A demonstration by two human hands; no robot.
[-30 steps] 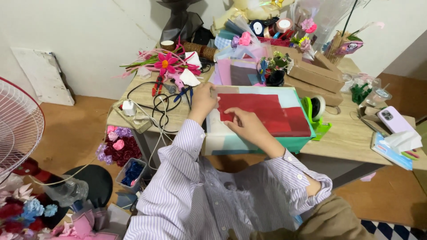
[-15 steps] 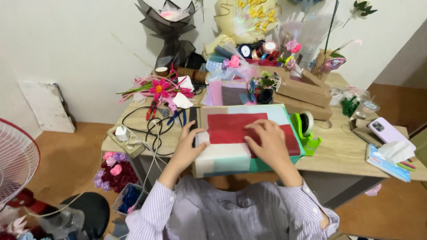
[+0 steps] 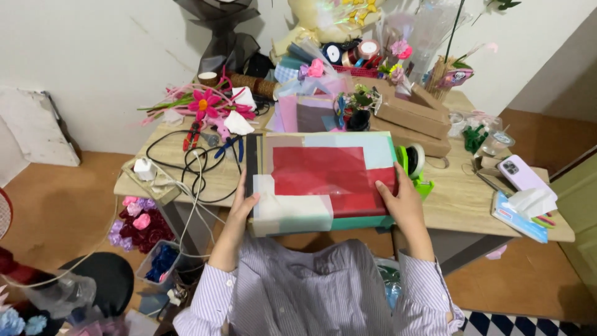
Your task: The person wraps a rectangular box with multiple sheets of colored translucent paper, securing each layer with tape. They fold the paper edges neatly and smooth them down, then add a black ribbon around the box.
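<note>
**Stack of coloured paper sheets held at both edges over a crowded craft table**

A wooden table is seen crowded with craft supplies. At its front middle a stack of coloured paper sheets is laid flat, a red sheet on top, pale green, pink and cream ones beneath. Its left edge is grasped by the left hand, its right edge by the right hand, thumbs on top. Two long brown cardboard boxes are stacked behind it to the right. A flat blue packet with white tissue on it is placed at the right edge, a lilac phone just behind. A green tape dispenser is set beside the stack
</note>
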